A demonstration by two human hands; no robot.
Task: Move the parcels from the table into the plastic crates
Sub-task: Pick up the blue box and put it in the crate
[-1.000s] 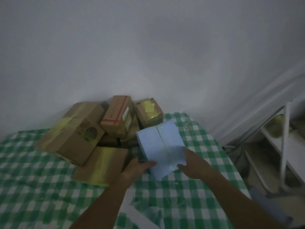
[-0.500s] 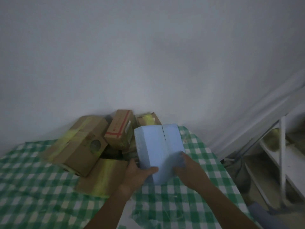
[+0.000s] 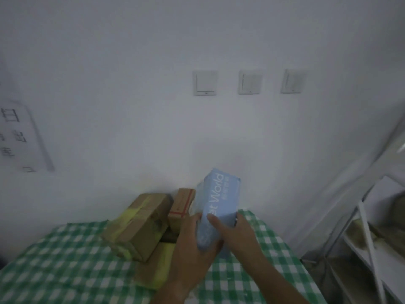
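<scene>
1. The blue parcel (image 3: pixel 217 207) is showing white lettering ending "World"; smaller print beside it is unreadable.
2. Its long axis is standing nearly upright above the bench (image 3: pixel 65 260).
3. The left hand (image 3: pixel 192 244) and right hand (image 3: pixel 232 233) are both gripping it, fingers wrapped round its lower end.
4. Green-checked cloth is covering the bench; three switches (image 3: pixel 249 82) are sitting on the white wall.

We hold pale-blue parcel (image 3: pixel 219 207) upright, tilted, white lettering up its face; large brown yellow-taped box (image 3: pixel 137 224) on checked table (image 3: pixel 65 260); red-taped box (image 3: pixel 180 207) behind; flat cardboard parcel (image 3: pixel 153 268) in front.
</scene>
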